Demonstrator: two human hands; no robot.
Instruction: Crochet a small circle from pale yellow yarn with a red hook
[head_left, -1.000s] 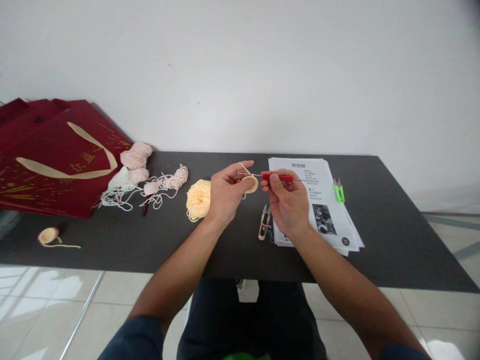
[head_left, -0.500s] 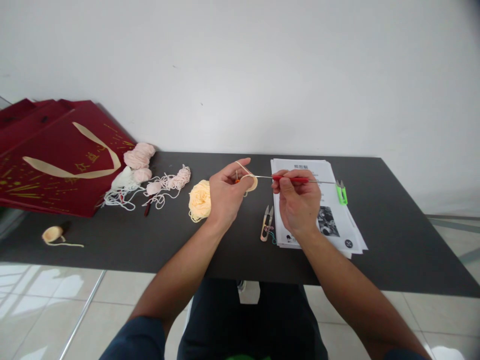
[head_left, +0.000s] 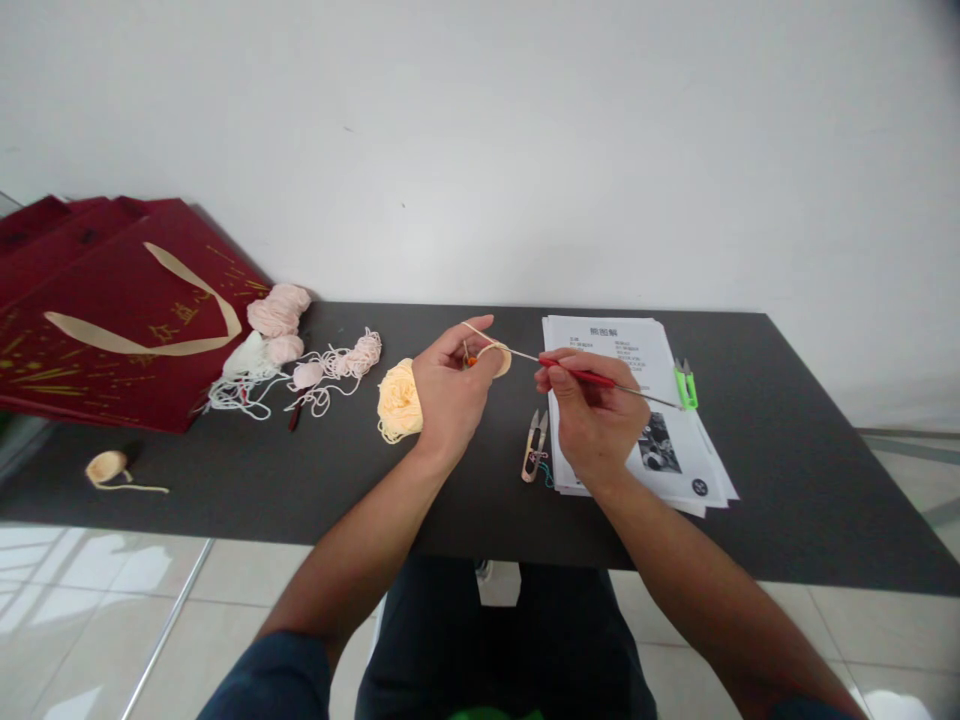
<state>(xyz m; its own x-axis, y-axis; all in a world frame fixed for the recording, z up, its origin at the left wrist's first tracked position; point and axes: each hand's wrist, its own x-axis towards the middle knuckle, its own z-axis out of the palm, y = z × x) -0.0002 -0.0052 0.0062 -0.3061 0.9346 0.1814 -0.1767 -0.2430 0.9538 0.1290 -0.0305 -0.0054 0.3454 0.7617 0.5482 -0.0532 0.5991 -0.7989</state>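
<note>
My left hand point(head_left: 448, 390) pinches a small round cream crochet piece point(head_left: 498, 358) above the dark table point(head_left: 787, 470), with a strand of cream yarn over its forefinger. My right hand point(head_left: 592, 415) grips a red-handled crochet hook point(head_left: 592, 377), whose metal tip reaches into the piece. A cream yarn ball point(head_left: 398, 400) lies just left of my left hand. Small thread snips point(head_left: 532, 446) lie on the table between my wrists.
A stack of printed sheets point(head_left: 637, 400) sits under my right hand, with green snips point(head_left: 685, 384) at its right edge. Pink and white yarn point(head_left: 289, 355) lies at the left beside dark red gift bags point(head_left: 112, 310). A small cream crochet cup point(head_left: 105, 468) sits near the front left edge.
My right hand has tilted the hook so its back end drops to the right. The left hand has shifted the crochet piece slightly up and left.
</note>
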